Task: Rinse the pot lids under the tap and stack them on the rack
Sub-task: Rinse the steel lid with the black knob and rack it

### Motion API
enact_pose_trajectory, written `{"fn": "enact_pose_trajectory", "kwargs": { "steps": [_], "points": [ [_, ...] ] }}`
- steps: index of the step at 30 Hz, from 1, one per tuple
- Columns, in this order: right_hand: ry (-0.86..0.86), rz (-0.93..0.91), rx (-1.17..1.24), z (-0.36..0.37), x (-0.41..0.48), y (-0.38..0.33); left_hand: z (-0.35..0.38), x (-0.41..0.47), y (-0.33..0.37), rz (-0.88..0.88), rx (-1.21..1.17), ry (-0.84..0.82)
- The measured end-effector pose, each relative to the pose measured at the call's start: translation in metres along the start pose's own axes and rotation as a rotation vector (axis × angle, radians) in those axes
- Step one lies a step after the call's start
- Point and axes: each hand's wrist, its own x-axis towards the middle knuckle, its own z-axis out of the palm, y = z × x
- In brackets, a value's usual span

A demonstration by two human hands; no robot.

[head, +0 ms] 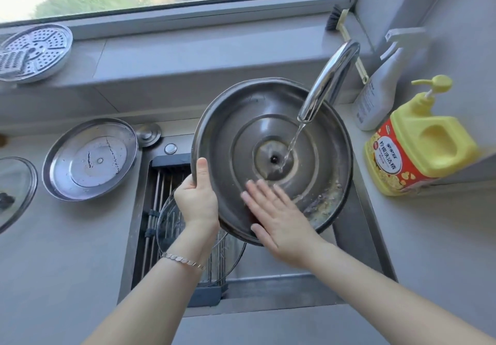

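A large steel pot lid [241, 119] is held tilted over the sink, inner side up, under the running tap [326, 81]. Water falls onto its centre. Food residue sticks along its lower right rim. My left hand [197, 194] grips the lid's left edge, thumb over the rim. My right hand [276, 216] lies flat with fingers spread on the lid's lower inner surface. Below, a glass lid [171, 224] rests on the roll-up rack [158, 183] across the sink's left half. Another steel lid [91, 158] lies upside down on the counter at left.
A glass lid [13, 189] sits at the far left edge. A perforated steamer plate [35, 52] rests on the window sill. A yellow soap pump bottle [418, 140], a white spray bottle [378, 95] and a brush [335, 20] stand right of the tap.
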Motion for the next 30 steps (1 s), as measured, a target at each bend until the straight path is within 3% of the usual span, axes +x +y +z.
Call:
{"fn": "enact_pose_trajectory", "kwargs": {
  "steps": [2, 3, 5, 7, 9, 14, 17, 19, 22, 25, 27, 30],
  "points": [
    [-0.064, -0.127, -0.062, 0.003, -0.008, 0.006, -0.003, -0.003, 0.0, -0.014, 0.002, 0.025],
    [-0.079, -0.084, -0.081, 0.0, -0.008, 0.017, -0.005, -0.005, 0.002, -0.014, -0.007, 0.038],
    [-0.018, 0.108, -0.09, -0.004, -0.012, 0.046, -0.012, -0.004, 0.004, 0.013, 0.007, 0.06],
    [-0.101, 0.357, -0.088, -0.008, -0.016, 0.075, -0.016, -0.003, 0.005, 0.018, 0.044, 0.074],
    [-0.156, 0.463, -0.066, -0.011, -0.015, 0.076, -0.018, -0.005, 0.004, -0.01, 0.052, 0.092],
    [-0.172, 0.186, 0.059, 0.001, -0.021, 0.032, -0.014, -0.016, 0.0, -0.014, 0.085, 0.074],
    [-0.106, 0.482, 0.146, 0.001, -0.025, 0.062, -0.019, -0.014, 0.001, 0.005, 0.129, 0.075],
    [-0.104, 0.657, 0.34, -0.003, -0.028, 0.078, -0.023, -0.011, 0.0, -0.01, 0.17, 0.069],
    [0.011, 0.772, 0.881, -0.014, -0.032, 0.086, -0.029, -0.008, -0.009, -0.165, 0.157, 0.017],
    [0.101, 0.993, 1.216, -0.027, -0.033, 0.097, -0.031, -0.012, -0.024, -0.361, 0.154, -0.067],
    [0.09, 1.096, 1.243, -0.038, -0.034, 0.105, -0.027, -0.016, -0.036, -0.477, 0.168, -0.137],
    [0.022, 1.123, 1.081, -0.063, -0.038, 0.119, -0.018, -0.024, -0.06, -0.65, 0.236, -0.282]
  ]
}}
